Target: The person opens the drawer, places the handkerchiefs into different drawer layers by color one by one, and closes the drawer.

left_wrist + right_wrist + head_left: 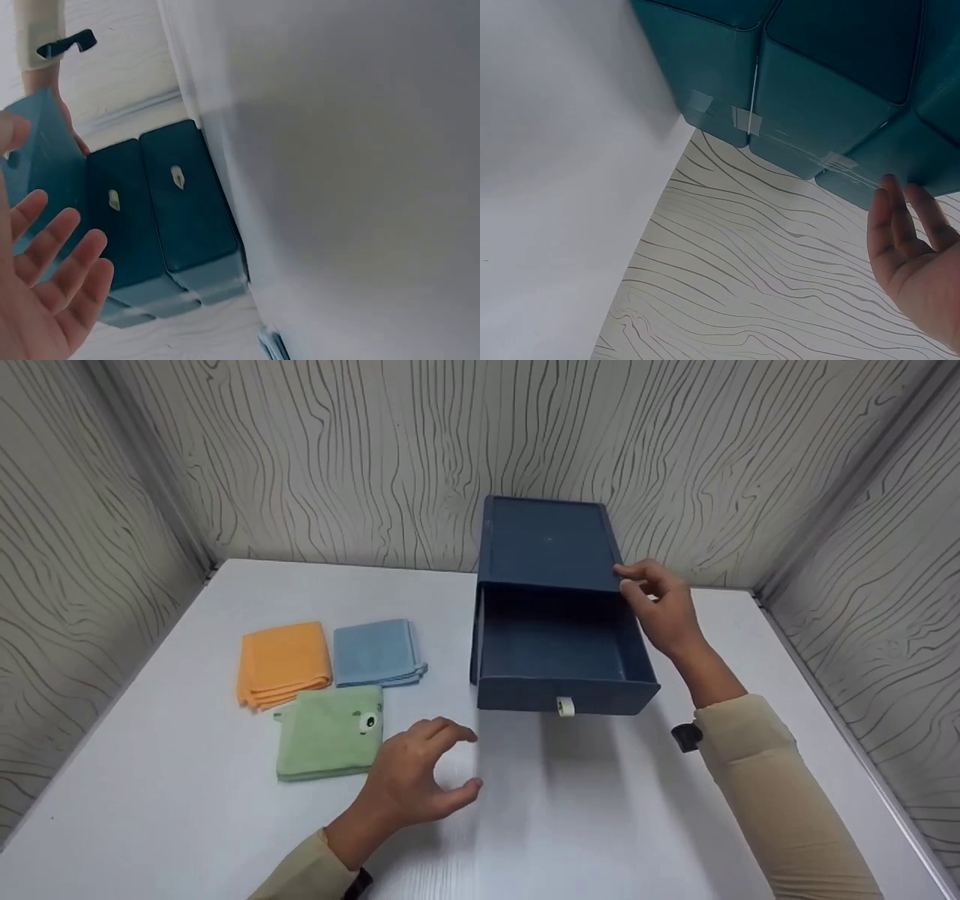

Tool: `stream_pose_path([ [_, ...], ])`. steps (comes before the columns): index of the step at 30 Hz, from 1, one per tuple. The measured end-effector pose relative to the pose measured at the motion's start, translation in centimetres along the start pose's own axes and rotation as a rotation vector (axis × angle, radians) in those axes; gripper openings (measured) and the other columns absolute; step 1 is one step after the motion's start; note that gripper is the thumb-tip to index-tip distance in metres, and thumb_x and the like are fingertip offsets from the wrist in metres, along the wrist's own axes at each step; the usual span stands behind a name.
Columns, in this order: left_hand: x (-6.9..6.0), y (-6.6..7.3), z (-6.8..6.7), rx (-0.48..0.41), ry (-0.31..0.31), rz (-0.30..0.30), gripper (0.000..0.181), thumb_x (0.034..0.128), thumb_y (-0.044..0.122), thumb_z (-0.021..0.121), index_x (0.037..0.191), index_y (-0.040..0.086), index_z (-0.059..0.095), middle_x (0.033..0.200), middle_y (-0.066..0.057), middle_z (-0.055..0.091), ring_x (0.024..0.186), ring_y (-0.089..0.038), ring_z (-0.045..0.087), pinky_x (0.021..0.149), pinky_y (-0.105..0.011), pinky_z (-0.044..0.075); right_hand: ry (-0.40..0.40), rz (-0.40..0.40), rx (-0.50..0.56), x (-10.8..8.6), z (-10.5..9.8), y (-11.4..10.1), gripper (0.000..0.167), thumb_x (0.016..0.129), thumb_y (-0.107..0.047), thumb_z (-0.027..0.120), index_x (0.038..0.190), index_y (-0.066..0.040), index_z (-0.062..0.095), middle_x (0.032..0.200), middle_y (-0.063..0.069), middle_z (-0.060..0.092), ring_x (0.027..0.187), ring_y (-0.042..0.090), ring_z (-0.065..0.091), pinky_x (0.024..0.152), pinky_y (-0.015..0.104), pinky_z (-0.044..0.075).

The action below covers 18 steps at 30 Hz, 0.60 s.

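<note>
A dark blue drawer cabinet point(551, 544) stands against the back wall, its top drawer point(559, 649) pulled out and its inside bare. A small pale pull tab point(565, 706) sticks out of the drawer front. My right hand point(664, 604) touches the cabinet's top right edge with thumb and forefinger; in the right wrist view its other fingers point(900, 217) reach along the cabinet's side, fairly straight. Ahead of the drawer and lower, my left hand point(412, 772) hovers with fingers and thumb spread apart, holding nothing. Beside it lies a folded green cloth point(326, 742) with a small animal face.
Left of the cabinet, a folded orange cloth point(285, 660) and a folded blue cloth point(373, 652) lie on the white table point(555, 825). Two shut lower drawers point(187, 202) show in the left wrist view. Wood-patterned panels point(337, 457) surround the table's back and sides.
</note>
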State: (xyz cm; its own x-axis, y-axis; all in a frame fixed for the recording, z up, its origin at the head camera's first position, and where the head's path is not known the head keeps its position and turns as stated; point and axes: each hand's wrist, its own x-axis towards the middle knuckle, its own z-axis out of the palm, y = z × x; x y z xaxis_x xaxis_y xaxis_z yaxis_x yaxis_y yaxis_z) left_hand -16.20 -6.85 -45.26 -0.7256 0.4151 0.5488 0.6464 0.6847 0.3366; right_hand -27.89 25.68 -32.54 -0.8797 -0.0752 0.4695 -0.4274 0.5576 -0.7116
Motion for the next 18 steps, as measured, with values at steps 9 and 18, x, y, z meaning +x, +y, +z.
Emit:
stream_pose_path([
  [9, -1.1, -2.1, -1.7, 0.126, -0.038, -0.098, 0.046, 0.0724, 0.049, 0.073, 0.111, 0.025, 0.065, 0.1, 0.011, 0.07, 0.083, -0.006, 0.062, 0.061, -0.025, 0.05, 0.009, -0.004, -0.01, 0.0, 0.0, 0.2, 0.027, 0.094, -0.008, 0.051, 0.115, 0.004, 0.064, 0.12, 0.018, 0.062, 0.079, -0.006, 0.057, 0.068, 0.012, 0.045],
  [18, -2.4, -4.5, -3.5, 0.172, 0.005, -0.173, 0.048, 0.07, 0.046, 0.075, 0.112, 0.025, 0.065, 0.103, 0.005, 0.072, 0.076, -0.008, 0.06, 0.053, -0.021, 0.042, 0.007, -0.013, 0.021, -0.1, 0.1, 0.3, 0.026, 0.095, -0.008, 0.05, 0.114, 0.006, 0.063, 0.122, 0.018, 0.061, 0.083, -0.006, 0.056, 0.075, 0.014, 0.043],
])
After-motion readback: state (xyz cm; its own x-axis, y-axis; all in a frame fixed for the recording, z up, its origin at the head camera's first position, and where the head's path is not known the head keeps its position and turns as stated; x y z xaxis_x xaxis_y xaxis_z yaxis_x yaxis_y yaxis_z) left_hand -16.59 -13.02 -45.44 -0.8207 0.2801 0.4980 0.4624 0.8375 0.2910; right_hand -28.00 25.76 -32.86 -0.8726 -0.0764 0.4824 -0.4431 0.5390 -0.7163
